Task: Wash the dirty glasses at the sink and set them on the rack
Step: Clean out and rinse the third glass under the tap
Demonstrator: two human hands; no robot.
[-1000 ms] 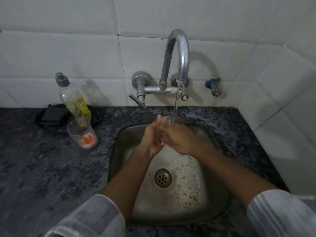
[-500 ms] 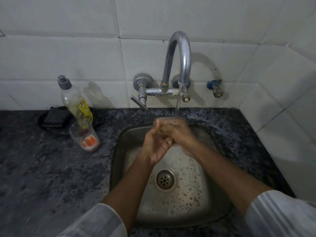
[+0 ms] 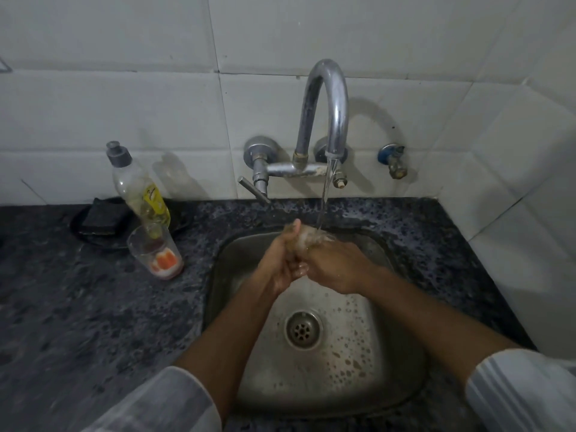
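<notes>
Both hands, left [image 3: 280,263] and right [image 3: 335,265], grip clear glass tumbler [image 3: 307,238] under tap stream [image 3: 325,194] over steel sink [image 3: 389,353]; second dirty glass [image 3: 155,251] on speckled worktop [image 3: 93,307].

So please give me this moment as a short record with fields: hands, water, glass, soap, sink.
hands: left hand and right hand pressed together over the sink; whether they hold a glass cannot be told
water: runs from the tap onto the hands
glass: one dirty glass upright on the counter, left of the sink
soap: bottle behind that glass
sink: steel basin, wet, drain uncovered
</notes>
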